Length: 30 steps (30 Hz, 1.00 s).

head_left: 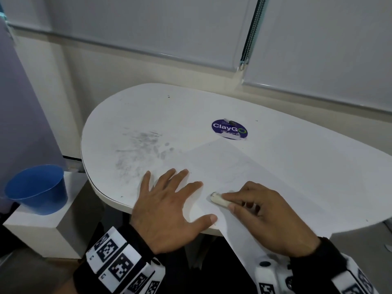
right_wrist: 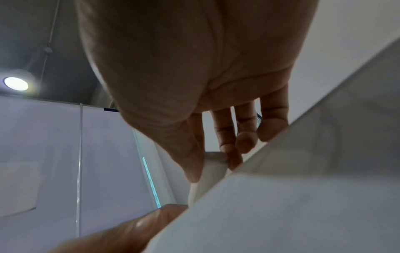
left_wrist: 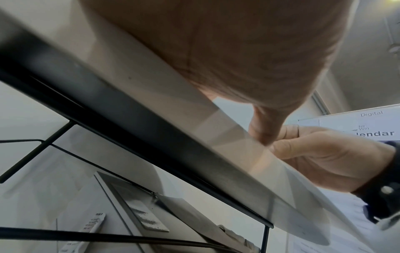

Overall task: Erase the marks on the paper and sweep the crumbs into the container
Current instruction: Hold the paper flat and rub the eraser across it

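Observation:
A white sheet of paper (head_left: 244,172) lies on the white table (head_left: 152,115), its near corner hanging over the front edge. My left hand (head_left: 169,200) lies flat with spread fingers, pressing the paper's left edge. My right hand (head_left: 261,211) pinches a white eraser (head_left: 218,199) between thumb and fingers, its smudged tip on the paper. In the right wrist view the eraser (right_wrist: 211,172) shows between thumb and fingers above the paper (right_wrist: 292,196). In the left wrist view my right hand (left_wrist: 320,154) shows past the table edge. A blue cup (head_left: 38,188) stands on a low white block left of the table.
Grey smudges (head_left: 140,149) mark the table left of the paper. A round purple ClayGo sticker (head_left: 229,129) sits behind the paper. Window blinds (head_left: 148,28) and a wall close off the back. The white block (head_left: 42,228) sits below table height at left.

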Each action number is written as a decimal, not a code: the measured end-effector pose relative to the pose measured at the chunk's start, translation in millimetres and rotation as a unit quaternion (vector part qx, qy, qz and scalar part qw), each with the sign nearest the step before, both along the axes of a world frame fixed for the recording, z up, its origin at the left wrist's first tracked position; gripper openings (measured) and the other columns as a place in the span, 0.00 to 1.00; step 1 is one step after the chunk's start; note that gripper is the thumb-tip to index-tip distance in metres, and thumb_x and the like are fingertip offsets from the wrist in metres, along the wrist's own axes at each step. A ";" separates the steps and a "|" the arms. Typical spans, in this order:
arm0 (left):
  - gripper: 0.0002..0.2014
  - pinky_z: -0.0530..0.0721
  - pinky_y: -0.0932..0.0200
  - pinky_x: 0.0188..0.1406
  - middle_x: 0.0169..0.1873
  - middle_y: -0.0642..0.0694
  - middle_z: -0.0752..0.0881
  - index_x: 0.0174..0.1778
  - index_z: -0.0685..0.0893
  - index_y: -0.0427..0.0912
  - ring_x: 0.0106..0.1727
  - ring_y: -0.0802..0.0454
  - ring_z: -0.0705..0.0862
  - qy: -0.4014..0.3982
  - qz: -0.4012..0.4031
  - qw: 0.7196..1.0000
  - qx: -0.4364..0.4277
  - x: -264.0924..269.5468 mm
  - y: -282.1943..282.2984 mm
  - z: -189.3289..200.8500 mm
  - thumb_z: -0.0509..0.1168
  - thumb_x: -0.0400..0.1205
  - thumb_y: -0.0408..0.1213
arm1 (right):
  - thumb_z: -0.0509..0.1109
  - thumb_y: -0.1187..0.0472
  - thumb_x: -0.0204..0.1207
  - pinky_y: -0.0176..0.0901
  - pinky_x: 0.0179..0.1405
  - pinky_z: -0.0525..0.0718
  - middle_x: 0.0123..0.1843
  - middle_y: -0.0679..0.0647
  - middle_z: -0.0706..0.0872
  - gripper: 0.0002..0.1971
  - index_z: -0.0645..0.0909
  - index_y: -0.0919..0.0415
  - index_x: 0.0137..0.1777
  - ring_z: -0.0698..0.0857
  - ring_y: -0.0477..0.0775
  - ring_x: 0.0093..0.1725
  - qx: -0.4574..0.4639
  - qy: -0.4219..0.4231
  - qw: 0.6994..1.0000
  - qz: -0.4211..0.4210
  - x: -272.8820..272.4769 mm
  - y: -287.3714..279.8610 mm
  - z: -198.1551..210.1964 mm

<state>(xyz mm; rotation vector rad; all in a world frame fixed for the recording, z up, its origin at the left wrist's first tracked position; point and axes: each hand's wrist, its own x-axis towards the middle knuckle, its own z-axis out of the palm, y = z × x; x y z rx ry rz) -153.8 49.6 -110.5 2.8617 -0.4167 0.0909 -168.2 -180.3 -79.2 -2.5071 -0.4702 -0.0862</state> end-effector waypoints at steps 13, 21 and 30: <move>0.48 0.36 0.33 0.83 0.86 0.63 0.50 0.82 0.59 0.72 0.87 0.58 0.41 0.011 0.014 1.000 -0.021 1.8 -2.2 0.2 0.42 0.64 0.85 | 0.66 0.45 0.80 0.37 0.44 0.80 0.40 0.41 0.82 0.11 0.86 0.35 0.59 0.82 0.43 0.44 -0.028 0.009 0.999 0.020 -3.5 8.1 14.6; 0.47 0.35 0.33 0.83 0.86 0.63 0.46 0.82 0.54 0.72 0.86 0.59 0.38 0.016 0.010 1.000 -0.012 2.3 -0.9 0.2 0.42 0.65 0.85 | 0.68 0.47 0.80 0.38 0.45 0.80 0.40 0.43 0.82 0.11 0.86 0.36 0.58 0.82 0.43 0.44 -0.042 0.023 0.999 0.011 -1.8 12.6 18.6; 0.44 0.37 0.33 0.83 0.87 0.63 0.49 0.82 0.56 0.71 0.87 0.58 0.40 -0.003 0.021 1.000 -0.016 2.1 -2.3 -4.6 0.39 0.70 0.83 | 0.67 0.44 0.79 0.34 0.41 0.78 0.40 0.42 0.82 0.09 0.86 0.31 0.56 0.82 0.42 0.44 -0.026 0.032 0.999 0.013 0.3 16.9 19.8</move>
